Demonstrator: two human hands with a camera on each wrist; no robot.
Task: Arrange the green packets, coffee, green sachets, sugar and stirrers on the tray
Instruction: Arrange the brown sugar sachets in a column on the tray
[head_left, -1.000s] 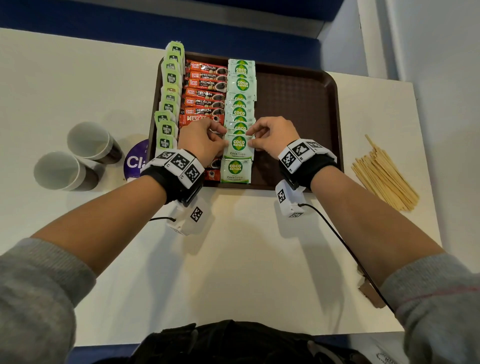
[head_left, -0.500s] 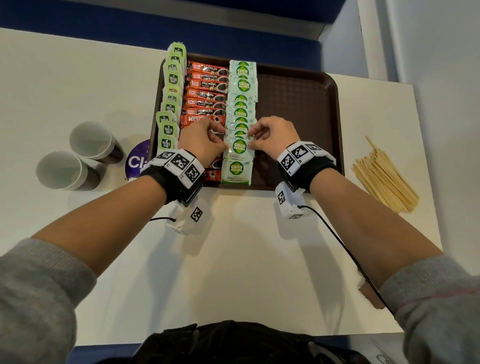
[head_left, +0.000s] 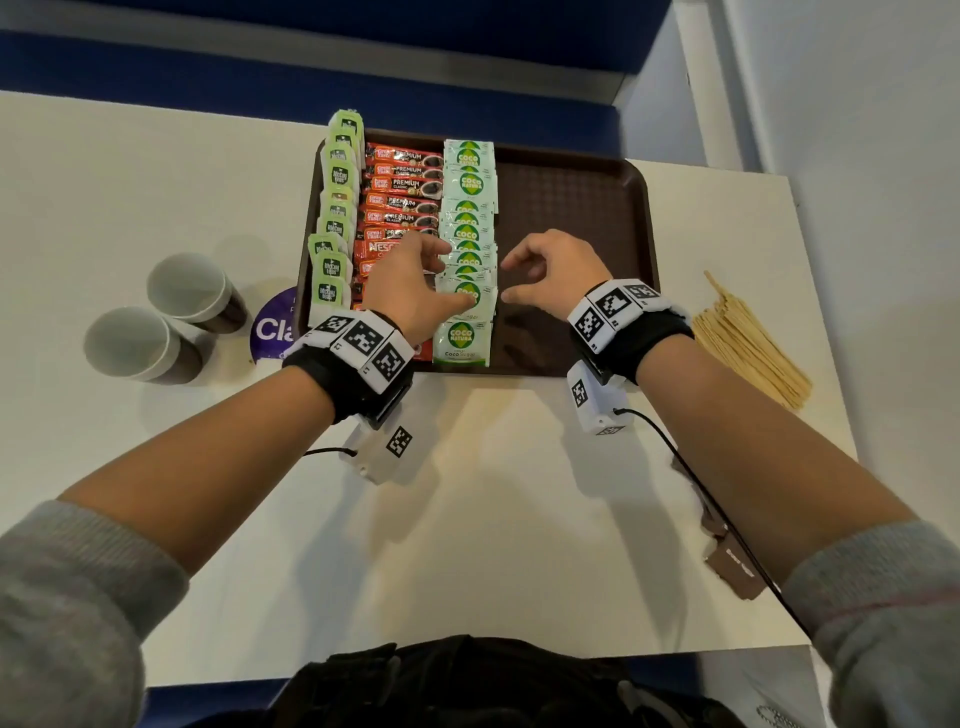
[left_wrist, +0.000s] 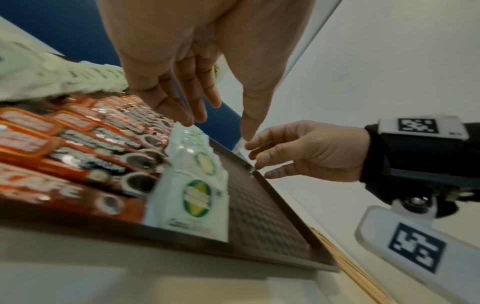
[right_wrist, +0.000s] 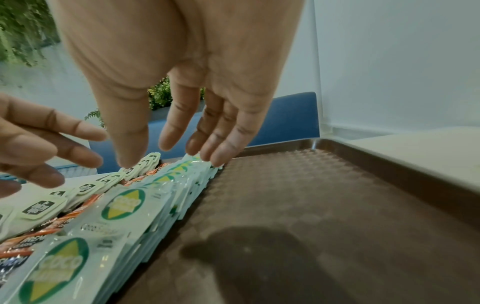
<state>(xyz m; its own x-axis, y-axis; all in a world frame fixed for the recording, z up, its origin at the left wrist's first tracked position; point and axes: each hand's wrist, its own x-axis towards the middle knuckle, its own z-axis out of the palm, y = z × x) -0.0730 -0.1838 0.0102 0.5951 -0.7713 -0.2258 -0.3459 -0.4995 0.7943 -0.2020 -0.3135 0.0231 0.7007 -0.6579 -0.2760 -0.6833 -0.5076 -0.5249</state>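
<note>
Brown tray (head_left: 571, 208) holds 3 rows; 2 cups (head_left: 156, 322) beside (both hands (head_left: 410, 291) loose, holding nothing).

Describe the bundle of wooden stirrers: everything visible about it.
The stirrers are thin, pale wooden sticks, lying flat in a loose bundle on the white table, right of the brown tray and outside it. They run diagonally, fanned slightly, one stick poking out at the far end. Neither hand touches them.
</note>
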